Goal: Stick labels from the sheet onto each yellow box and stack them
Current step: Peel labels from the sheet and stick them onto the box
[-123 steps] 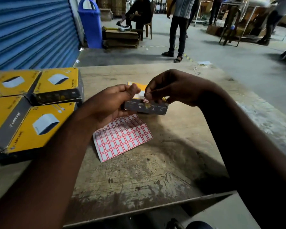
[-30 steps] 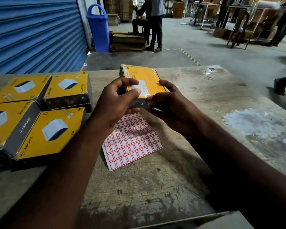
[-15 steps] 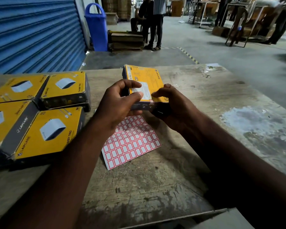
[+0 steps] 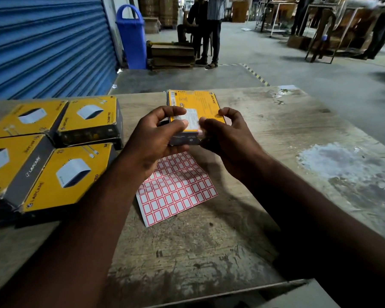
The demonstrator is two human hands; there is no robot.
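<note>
Far left of frame: 4 yellow boxes [image 4: 69,172] lie flat on the table [image 4: 209,252] in a 2x2 cluster, sides touching, printed tops up. What's under them is too dark to tell. Upper left, behind them, is a blue shutter [image 4: 47,41], w/ a blue bin [image 4: 131,36] just right of it.

Ctr-left: the left hand [image 4: 151,138] grips the held box [image 4: 193,105] from its left side. Index finger is curled over the top face & the thumb lies across a white sticker [image 4: 192,115] on that face. The other fingers are hidden under the box, so can't tell how they lie. The held box sits at frame ctr, lifted off the table, yellow face up, its dark near edge btw the 2 hands.

Below the hands, the label sheet [image 4: 176,192] lies flat on the table, rows of red-bordered white labels. Its top part is hidden behind the hands, and it is apart from the box.

Ctr-right: the right hand [image 4: 229,138] holds the box's right side. Index finger is hooked over the right edge. The thumb tip presses at the near edge of the top face, right by a small label [image 4: 200,131], pale red. Its lower fingers are out of sight. The 2 thumbs are almost touching.

Right side: a whitish patch [image 4: 333,161] on the table. Top of frame, bg: 2 people [image 4: 209,30] beside stacked cardboard.
</note>
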